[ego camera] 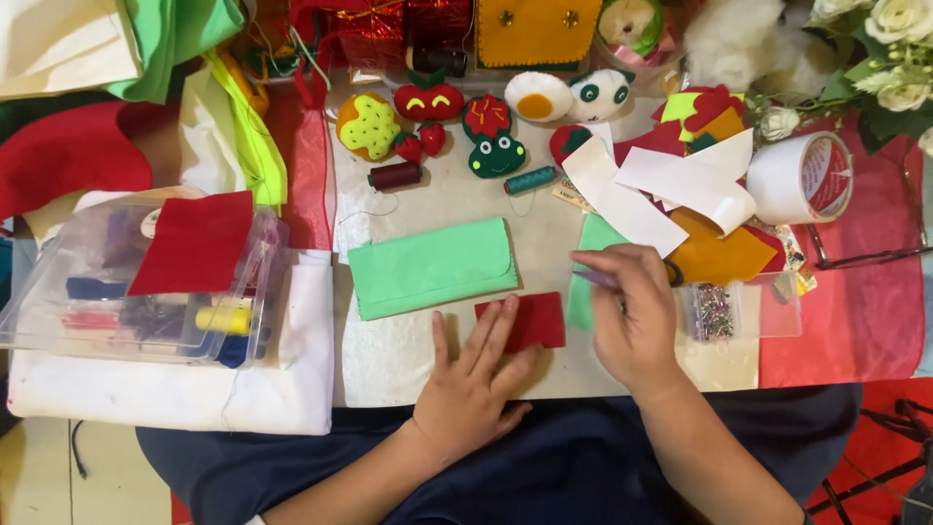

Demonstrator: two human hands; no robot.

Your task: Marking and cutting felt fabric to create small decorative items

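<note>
My left hand (473, 381) lies flat with spread fingers on a small red felt rectangle (540, 320) at the front of the white work mat (389, 355). My right hand (634, 316) is curled around a thin purple pen-like tool (595, 278), its tip pointing left just above the red piece. Under the right hand lies a green felt sheet (593, 238). A folded light-green felt pouch (432, 266) rests to the left of the red rectangle.
A clear box of thread spools (58, 301) with a red felt square (194, 243) on top sits left. Felt toys (428, 102), thread spools (396, 176), white paper strips (680, 185), a tape roll (802, 177), a small pin box (748, 309) and flowers (889, 49) ring the mat.
</note>
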